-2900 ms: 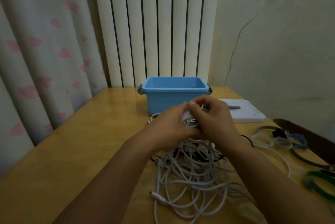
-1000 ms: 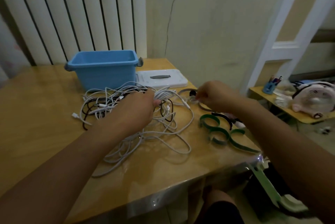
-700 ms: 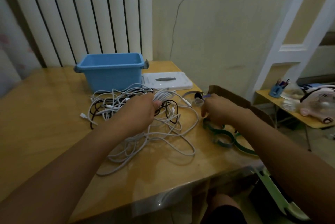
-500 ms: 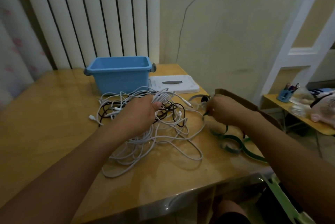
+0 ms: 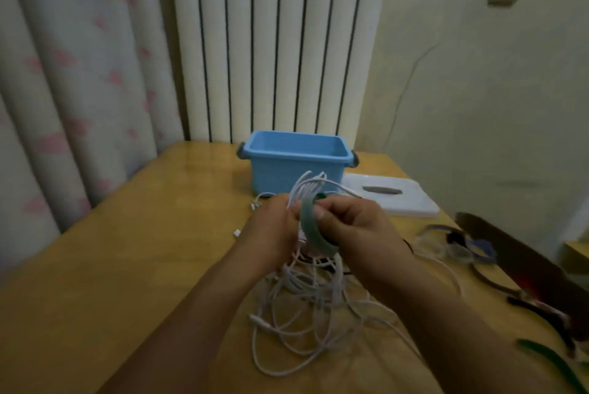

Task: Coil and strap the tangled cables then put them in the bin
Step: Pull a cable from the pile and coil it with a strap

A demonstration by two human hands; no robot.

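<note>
Left hand [image 5: 274,228]: middle of the frame, fingers curled round a gathered bunch of white cable loops.
Right hand [image 5: 349,224]: just right of the left hand, touching it, thumb and fingers pinching a green strap [image 5: 310,224].
Strap: curves down between the two hands beside the bunch; whether it already goes round the cables is hard to tell through the blur.
Cables [image 5: 306,304]: loops stick up above the hands; the rest hangs and lies tangled on the wooden surface [image 5: 127,266], lower centre.
Bin [image 5: 294,157]: blue, open, upright beyond the hands, centre of the frame.
Lid [image 5: 392,194]: white, flat, just right of the bin.
More straps [image 5: 462,247]: lying loose at the right edge of the surface.
</note>
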